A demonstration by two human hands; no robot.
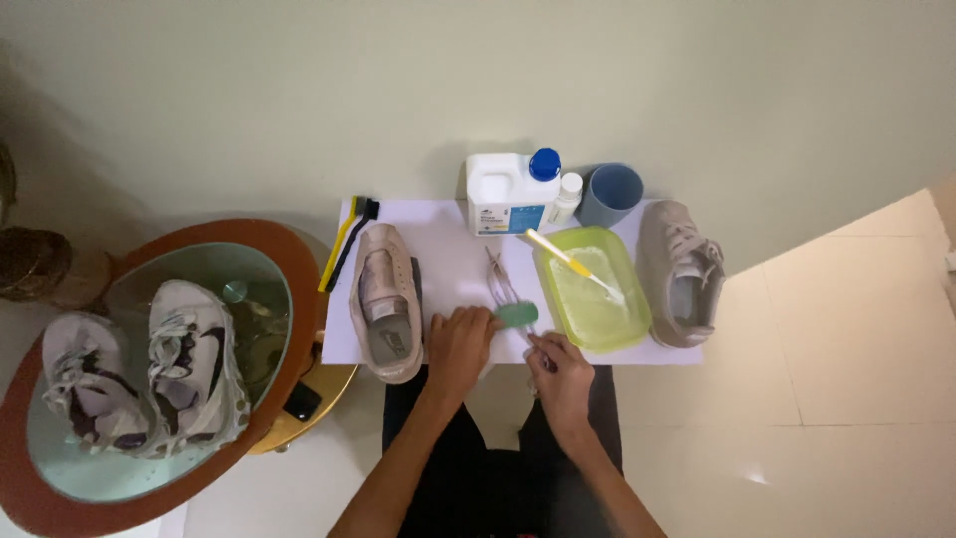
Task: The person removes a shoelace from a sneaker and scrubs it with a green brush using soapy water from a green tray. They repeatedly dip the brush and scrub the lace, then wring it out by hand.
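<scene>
Looks like the lace-scrubbing step: left hand pins the lace flat on the white sheet between shoe and tub, right hand fingers curled round a green brush, so next I'd guess short, gentle strokes along it.

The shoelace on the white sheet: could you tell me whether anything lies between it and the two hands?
Nothing visible does. The left hand rests on the sheet beside the shoelace, with a green brush at its fingertips. The right hand pinches the lace's near end.
</scene>
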